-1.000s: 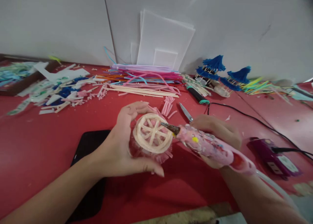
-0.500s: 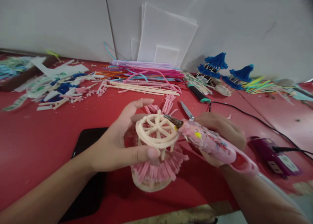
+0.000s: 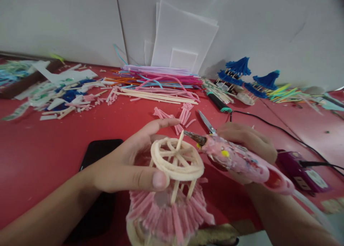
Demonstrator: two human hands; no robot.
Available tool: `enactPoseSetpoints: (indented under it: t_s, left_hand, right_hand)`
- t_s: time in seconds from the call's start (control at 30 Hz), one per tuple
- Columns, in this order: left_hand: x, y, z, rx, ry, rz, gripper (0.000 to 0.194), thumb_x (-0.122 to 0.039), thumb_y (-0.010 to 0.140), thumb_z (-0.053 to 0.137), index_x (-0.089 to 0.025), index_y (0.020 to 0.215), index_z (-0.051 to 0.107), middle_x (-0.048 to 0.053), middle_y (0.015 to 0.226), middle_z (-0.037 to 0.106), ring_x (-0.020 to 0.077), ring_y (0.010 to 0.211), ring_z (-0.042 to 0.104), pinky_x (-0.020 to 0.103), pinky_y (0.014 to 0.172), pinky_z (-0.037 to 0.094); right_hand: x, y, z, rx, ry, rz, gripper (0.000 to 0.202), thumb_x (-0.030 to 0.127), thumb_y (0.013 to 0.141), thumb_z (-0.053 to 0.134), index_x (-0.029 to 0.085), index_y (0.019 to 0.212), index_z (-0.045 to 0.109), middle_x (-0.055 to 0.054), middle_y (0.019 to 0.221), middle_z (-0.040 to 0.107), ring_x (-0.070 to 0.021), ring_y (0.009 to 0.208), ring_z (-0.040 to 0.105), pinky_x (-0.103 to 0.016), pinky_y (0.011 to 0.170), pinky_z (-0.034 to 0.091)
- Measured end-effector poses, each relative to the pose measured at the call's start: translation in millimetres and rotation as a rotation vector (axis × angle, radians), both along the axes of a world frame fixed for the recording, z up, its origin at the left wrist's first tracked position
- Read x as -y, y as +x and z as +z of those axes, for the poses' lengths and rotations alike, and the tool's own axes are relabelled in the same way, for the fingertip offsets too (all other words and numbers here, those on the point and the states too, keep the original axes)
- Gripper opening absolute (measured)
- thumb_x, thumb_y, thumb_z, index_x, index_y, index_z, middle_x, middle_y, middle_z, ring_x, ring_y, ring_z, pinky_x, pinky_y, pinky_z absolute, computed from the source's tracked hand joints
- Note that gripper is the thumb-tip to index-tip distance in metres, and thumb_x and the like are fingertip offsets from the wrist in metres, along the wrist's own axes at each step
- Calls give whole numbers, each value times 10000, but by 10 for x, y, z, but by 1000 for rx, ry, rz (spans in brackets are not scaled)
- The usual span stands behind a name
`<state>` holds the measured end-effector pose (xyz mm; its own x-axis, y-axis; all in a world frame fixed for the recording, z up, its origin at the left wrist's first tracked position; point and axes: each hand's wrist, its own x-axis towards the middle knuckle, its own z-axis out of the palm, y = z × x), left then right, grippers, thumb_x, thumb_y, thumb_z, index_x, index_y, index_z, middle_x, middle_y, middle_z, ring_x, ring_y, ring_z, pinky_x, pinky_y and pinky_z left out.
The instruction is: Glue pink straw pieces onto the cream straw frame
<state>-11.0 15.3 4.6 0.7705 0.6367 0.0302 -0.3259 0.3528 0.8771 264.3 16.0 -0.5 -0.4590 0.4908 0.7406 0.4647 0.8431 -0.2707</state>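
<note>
My left hand (image 3: 134,160) is closed around the side of a small pavilion model (image 3: 172,217), thumb in front. At its top is a cream spoked ring (image 3: 178,172) on thin posts, with a short stick (image 3: 180,141) rising from the hub. Below the ring, a skirt of pink strips fans out. My right hand (image 3: 245,142) is wrapped around a pink, glue-smeared hot glue gun (image 3: 236,162). Its dark nozzle touches or nearly touches the stick's upper end. Cut pink strips (image 3: 185,113) lie on the table just behind the model.
Scissors (image 3: 206,121) and a green-and-black handled tool (image 3: 219,102) lie behind the gun. A black phone (image 3: 100,151) sits by my left arm, a purple power strip (image 3: 301,170) at right. Coloured stems (image 3: 161,77), scraps (image 3: 67,95) and blue-roofed models (image 3: 238,67) line the wall.
My left hand has brought the model nearer and tilted it, so more of the pink skirt shows. The glue gun has shifted slightly right and down, its nozzle now at the stick's tip.
</note>
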Motion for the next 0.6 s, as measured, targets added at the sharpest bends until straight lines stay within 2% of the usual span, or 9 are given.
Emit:
enactPoseSetpoints:
  t_s: [0.23, 0.4, 0.6]
  left_hand:
    - [10, 3, -2, 22, -92, -18, 797, -268, 751, 824, -314, 1432, 413, 54, 1147, 717, 244, 955, 741, 332, 799, 604]
    - [2, -7, 8, 58, -121, -21, 740, -233, 739, 834, -312, 1388, 489, 16, 1174, 718, 184, 1043, 714, 258, 894, 565]
    - [9, -1, 18, 36, -82, 16, 693, -314, 718, 836, -311, 1348, 549, 50, 1160, 724, 266, 1032, 724, 348, 854, 601]
  right_hand:
    - [16, -21, -21, -53, -4, -17, 180, 333, 950, 505, 198, 985, 619, -61, 833, 663, -181, 745, 654, -321, 651, 554]
    - [41, -7, -16, -21, -48, -44, 155, 314, 954, 506, 216, 996, 618, -62, 843, 661, -193, 762, 659, -342, 666, 558]
    - [26, 4, 19, 1, -21, -21, 140, 256, 954, 492, 216, 1015, 612, -66, 829, 656, -194, 749, 661, -332, 643, 559]
